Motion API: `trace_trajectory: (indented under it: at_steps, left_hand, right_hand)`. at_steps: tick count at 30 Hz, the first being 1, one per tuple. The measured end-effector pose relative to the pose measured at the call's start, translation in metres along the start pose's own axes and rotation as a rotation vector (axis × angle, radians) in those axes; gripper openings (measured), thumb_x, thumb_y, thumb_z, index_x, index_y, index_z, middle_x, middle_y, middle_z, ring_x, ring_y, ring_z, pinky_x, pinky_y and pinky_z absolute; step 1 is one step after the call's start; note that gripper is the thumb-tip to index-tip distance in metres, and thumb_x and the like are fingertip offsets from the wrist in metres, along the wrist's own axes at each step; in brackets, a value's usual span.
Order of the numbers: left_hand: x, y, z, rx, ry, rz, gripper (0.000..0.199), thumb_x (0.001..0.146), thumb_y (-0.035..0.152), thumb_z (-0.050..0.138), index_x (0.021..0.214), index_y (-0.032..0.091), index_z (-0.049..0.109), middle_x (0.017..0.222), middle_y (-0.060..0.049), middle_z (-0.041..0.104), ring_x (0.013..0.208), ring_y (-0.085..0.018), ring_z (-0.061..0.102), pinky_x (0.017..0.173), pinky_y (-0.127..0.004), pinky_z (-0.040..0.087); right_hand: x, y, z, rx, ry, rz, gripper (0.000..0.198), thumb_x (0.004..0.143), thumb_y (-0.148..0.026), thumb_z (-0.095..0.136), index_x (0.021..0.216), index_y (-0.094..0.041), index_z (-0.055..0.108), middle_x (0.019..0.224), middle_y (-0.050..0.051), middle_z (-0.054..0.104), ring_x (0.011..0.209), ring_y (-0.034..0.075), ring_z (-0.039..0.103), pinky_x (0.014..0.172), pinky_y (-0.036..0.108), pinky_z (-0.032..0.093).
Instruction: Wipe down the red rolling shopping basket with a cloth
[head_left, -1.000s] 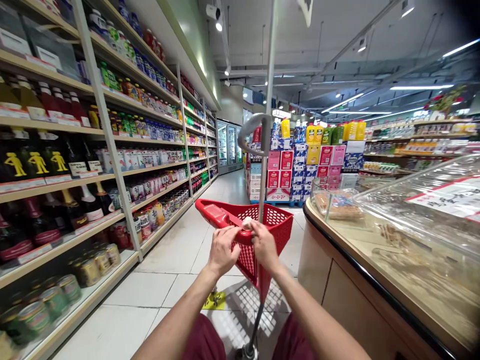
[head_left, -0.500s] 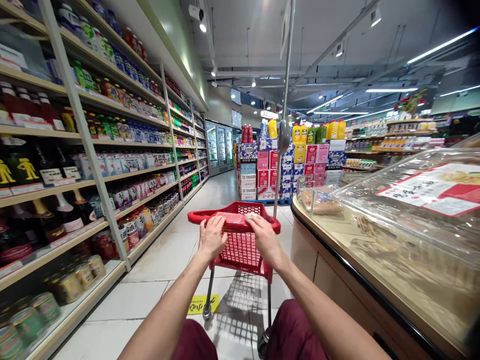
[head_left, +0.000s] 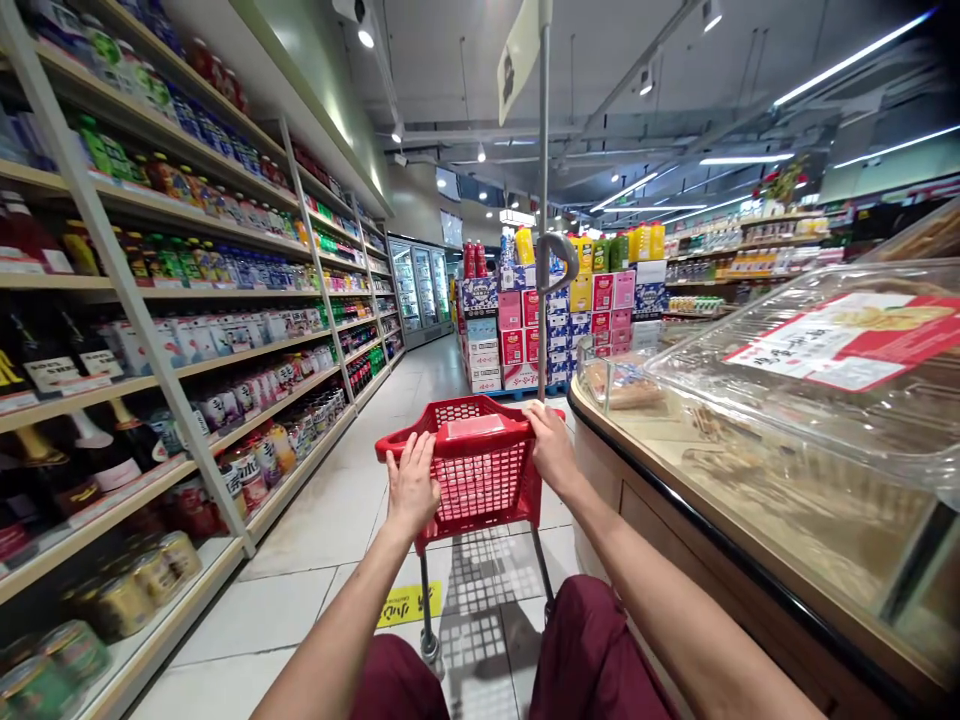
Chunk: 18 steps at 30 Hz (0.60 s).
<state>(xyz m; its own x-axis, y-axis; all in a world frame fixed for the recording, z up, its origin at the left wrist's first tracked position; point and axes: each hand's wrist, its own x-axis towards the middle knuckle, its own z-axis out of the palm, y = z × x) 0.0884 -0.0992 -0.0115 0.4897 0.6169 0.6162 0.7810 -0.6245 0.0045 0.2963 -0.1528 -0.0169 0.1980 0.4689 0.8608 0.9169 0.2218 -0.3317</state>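
Note:
A red plastic shopping cart [head_left: 480, 490] stands in front of me, its handle [head_left: 472, 430] facing my body. Over the left end of the handle lie the fingers of my left hand [head_left: 414, 482], with the palm against the bar. At the opposite corner, my right hand [head_left: 553, 440] is wrapped round the handle, its fingertips partly hidden. Between the two hands the flat middle panel is uncovered. Through the mesh the basket looks red, and most of its inside is hidden from me.
Drink shelves [head_left: 225, 290] line the left side. A curved counter [head_left: 630, 450] with clear plastic lids runs close on the right. Ahead stand stacked drink cartons [head_left: 517, 340] and a grey pole [head_left: 544, 180]. A yellow floor sign [head_left: 409, 605] lies beneath the cart.
My hands have moved apart along the handle, the left to its left end and the right to its right corner. The cart has turned slightly, and the shelves and cartons have shifted left in view.

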Motion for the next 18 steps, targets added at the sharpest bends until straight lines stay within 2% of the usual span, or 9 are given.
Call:
trace_trajectory:
  at_steps: [2, 6, 7, 8, 11, 13, 17, 18]
  left_hand:
    - [-0.001, -0.001, 0.001, 0.013, 0.002, -0.012, 0.067, 0.065, 0.010, 0.039, 0.132, 0.016, 0.031, 0.137, -0.007, 0.036, 0.129, -0.023, 0.025, 0.106, -0.055, 0.012]
    - [-0.001, 0.000, 0.000, 0.031, -0.003, -0.014, 0.066, 0.066, 0.010, 0.038, 0.131, 0.015, 0.033, 0.137, -0.007, 0.036, 0.130, -0.023, 0.025, 0.106, -0.054, 0.013]
    - [-0.002, -0.001, 0.000, 0.032, -0.005, -0.010, 0.066, 0.066, 0.010, 0.038, 0.131, 0.015, 0.032, 0.137, -0.007, 0.036, 0.130, -0.023, 0.024, 0.106, -0.054, 0.013]
    - [-0.003, -0.002, 0.000, 0.032, -0.007, -0.006, 0.066, 0.065, 0.009, 0.038, 0.131, 0.014, 0.032, 0.137, -0.007, 0.036, 0.130, -0.023, 0.024, 0.106, -0.055, 0.013]
    - [-0.007, -0.005, 0.000, 0.039, -0.005, -0.010, 0.068, 0.064, 0.008, 0.038, 0.131, 0.013, 0.031, 0.138, -0.007, 0.034, 0.131, -0.024, 0.022, 0.106, -0.055, 0.011]
    - [-0.009, -0.007, 0.000, 0.038, 0.000, -0.021, 0.068, 0.064, 0.008, 0.038, 0.131, 0.012, 0.031, 0.139, -0.007, 0.033, 0.131, -0.024, 0.022, 0.106, -0.056, 0.011]
    - [-0.012, -0.010, -0.003, 0.010, -0.001, -0.026, 0.068, 0.064, 0.008, 0.038, 0.131, 0.011, 0.031, 0.139, -0.007, 0.033, 0.131, -0.024, 0.022, 0.106, -0.058, 0.009]
    - [-0.012, -0.011, -0.003, 0.005, -0.001, -0.023, 0.068, 0.063, 0.007, 0.038, 0.131, 0.012, 0.031, 0.138, -0.007, 0.034, 0.130, -0.024, 0.022, 0.106, -0.057, 0.009]
  right_hand:
    - [0.002, -0.005, 0.007, 0.009, 0.002, -0.004, 0.049, 0.077, 0.001, 0.027, 0.116, -0.013, 0.054, 0.118, 0.010, 0.054, 0.118, 0.018, 0.040, 0.103, 0.039, 0.031]
    - [0.000, -0.031, 0.035, 0.099, -0.127, -0.250, 0.052, 0.073, 0.002, 0.032, 0.116, -0.018, 0.054, 0.121, 0.005, 0.052, 0.123, 0.018, 0.035, 0.103, 0.038, 0.031]
    - [0.000, -0.031, 0.036, 0.106, -0.136, -0.270, 0.052, 0.074, 0.002, 0.032, 0.117, -0.018, 0.053, 0.123, 0.005, 0.051, 0.124, 0.018, 0.034, 0.103, 0.039, 0.031]
    - [0.000, -0.027, 0.034, 0.100, -0.125, -0.247, 0.052, 0.075, 0.002, 0.031, 0.119, -0.017, 0.052, 0.124, 0.005, 0.050, 0.123, 0.018, 0.034, 0.103, 0.040, 0.030]
    - [0.005, -0.011, 0.024, 0.036, -0.041, -0.042, 0.050, 0.078, 0.000, 0.028, 0.120, -0.015, 0.051, 0.122, 0.009, 0.052, 0.120, 0.018, 0.038, 0.103, 0.041, 0.030]
    - [0.006, -0.014, 0.026, 0.030, -0.040, -0.014, 0.049, 0.078, 0.000, 0.028, 0.119, -0.014, 0.052, 0.120, 0.010, 0.053, 0.119, 0.019, 0.039, 0.102, 0.041, 0.030]
    - [0.002, -0.040, 0.041, 0.112, -0.171, -0.247, 0.052, 0.076, 0.002, 0.032, 0.119, -0.016, 0.052, 0.125, 0.007, 0.050, 0.124, 0.019, 0.033, 0.104, 0.040, 0.028]
    - [0.003, -0.042, 0.041, 0.118, -0.182, -0.267, 0.051, 0.076, 0.002, 0.032, 0.120, -0.016, 0.051, 0.126, 0.007, 0.049, 0.125, 0.019, 0.033, 0.104, 0.039, 0.028]
